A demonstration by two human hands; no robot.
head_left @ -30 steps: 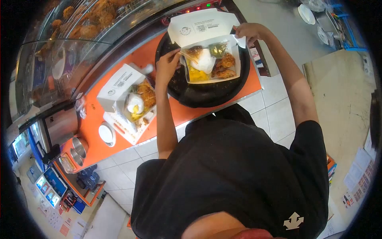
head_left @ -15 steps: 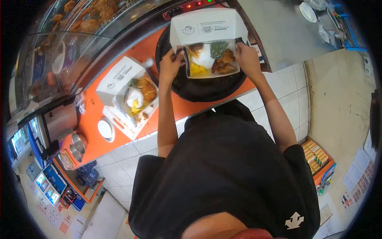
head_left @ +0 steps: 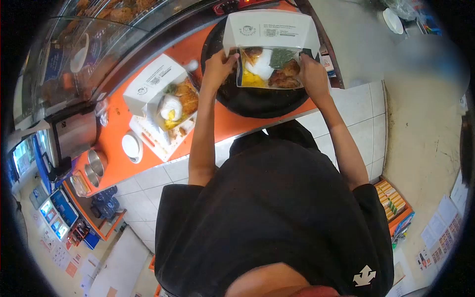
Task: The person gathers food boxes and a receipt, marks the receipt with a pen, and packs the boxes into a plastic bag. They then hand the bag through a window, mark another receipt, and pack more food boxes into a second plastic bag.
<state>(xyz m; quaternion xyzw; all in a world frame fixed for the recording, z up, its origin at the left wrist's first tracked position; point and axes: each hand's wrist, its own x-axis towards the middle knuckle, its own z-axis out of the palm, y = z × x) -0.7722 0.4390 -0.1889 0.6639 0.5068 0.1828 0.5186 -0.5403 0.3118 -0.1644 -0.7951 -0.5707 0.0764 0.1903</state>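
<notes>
An open white takeaway food box (head_left: 304,34) is held between my two hands over a round black surface (head_left: 262,106). Its printed lid stands up at the back. Inside are white rice (head_left: 264,64), brown fried chicken (head_left: 287,77), dark greens (head_left: 282,57) and something yellow (head_left: 251,80). My left hand (head_left: 216,72) grips the left side, thumb at the edge, its other fingers partly hidden. On the right side, my right hand (head_left: 314,75) closes around the wall near the lid's fold.
A second open food box (head_left: 154,79) with rice and chicken sits left, partly over a white cutting board (head_left: 166,151) on the orange counter (head_left: 115,154). Nearby are a white round-topped item (head_left: 131,146) and metal cups (head_left: 96,162). A glass display case (head_left: 94,49) stands at upper left.
The view has shifted slightly. My hands and the held box sit a little further right in the picture. Both hands keep their grip, and the lid remains up.
</notes>
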